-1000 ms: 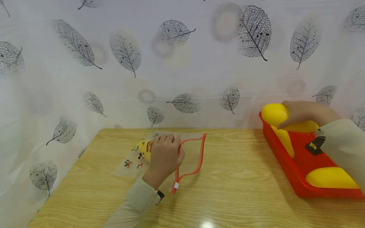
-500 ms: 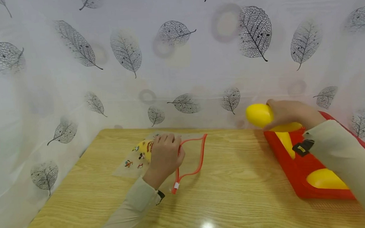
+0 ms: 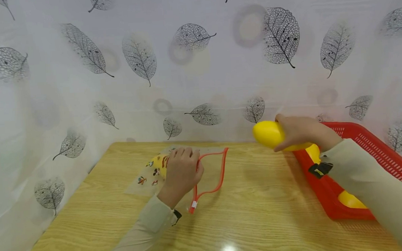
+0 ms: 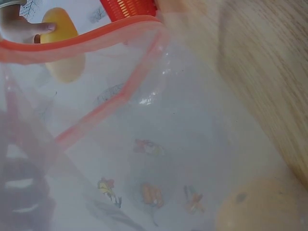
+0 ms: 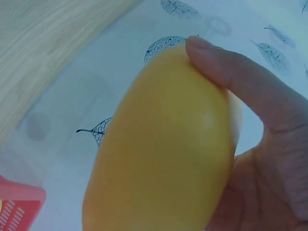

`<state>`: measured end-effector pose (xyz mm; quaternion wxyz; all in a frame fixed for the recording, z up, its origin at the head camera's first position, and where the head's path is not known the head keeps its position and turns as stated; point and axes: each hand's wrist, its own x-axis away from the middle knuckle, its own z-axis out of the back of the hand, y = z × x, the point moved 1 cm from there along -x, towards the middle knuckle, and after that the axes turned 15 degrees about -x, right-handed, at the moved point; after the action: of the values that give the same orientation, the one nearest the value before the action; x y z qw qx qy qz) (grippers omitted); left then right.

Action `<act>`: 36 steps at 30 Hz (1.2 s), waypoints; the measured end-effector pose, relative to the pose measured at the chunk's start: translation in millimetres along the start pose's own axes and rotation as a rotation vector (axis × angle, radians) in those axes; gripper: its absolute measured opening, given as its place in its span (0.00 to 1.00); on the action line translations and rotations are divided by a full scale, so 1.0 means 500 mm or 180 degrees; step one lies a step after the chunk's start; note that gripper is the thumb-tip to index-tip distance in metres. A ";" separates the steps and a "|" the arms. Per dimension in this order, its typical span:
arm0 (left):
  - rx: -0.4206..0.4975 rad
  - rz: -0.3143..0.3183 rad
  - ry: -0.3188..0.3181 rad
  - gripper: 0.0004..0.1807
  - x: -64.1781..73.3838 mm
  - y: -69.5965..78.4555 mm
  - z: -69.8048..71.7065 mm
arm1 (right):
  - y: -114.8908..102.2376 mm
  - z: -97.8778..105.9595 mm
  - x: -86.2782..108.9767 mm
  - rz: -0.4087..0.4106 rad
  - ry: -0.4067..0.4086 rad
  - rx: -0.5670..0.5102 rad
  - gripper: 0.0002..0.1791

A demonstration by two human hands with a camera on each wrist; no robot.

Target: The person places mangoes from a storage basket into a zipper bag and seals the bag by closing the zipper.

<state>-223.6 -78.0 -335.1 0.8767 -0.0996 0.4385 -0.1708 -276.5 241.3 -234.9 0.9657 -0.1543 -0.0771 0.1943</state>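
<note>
My left hand (image 3: 181,172) grips a clear zip bag (image 3: 136,186) printed with cartoon figures, near its red zip edge. The bag's mouth gapes to the right, and a white slider (image 3: 194,204) sits at the near end of the zip. Inside lies a yellow rounded thing (image 4: 262,207), partly covered by the hand in the head view. Held above the table at the right is a smooth, oblong yellow mango (image 3: 267,133). My right hand (image 3: 297,132) grips it, and the right wrist view shows the thumb along its side.
A red slotted basket (image 3: 315,189) stands on the right, partly behind my right sleeve. More yellow pieces (image 3: 351,200) lie in it. Behind the wooden table (image 3: 246,214) hangs a pale leaf-print curtain (image 3: 212,79).
My right hand has carried the mango leftward, out over the basket's left rim and above the table. The left hand and bag have stayed put.
</note>
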 end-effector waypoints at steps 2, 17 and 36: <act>0.0011 0.0001 -0.0008 0.11 0.000 0.000 0.000 | -0.007 -0.006 0.000 0.0076 0.0039 0.0045 0.46; -0.0001 -0.0015 -0.0017 0.12 0.002 0.003 -0.002 | -0.044 -0.038 0.001 0.0516 0.0243 0.0130 0.43; -0.0052 -0.0025 -0.0034 0.12 0.000 0.006 -0.002 | -0.070 -0.084 -0.011 0.0857 0.0377 0.0263 0.41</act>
<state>-223.6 -75.3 -336.7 0.8775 -0.1094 0.4349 -0.1701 -260.6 197.3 -263.7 0.9393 -0.1345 0.0094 0.3155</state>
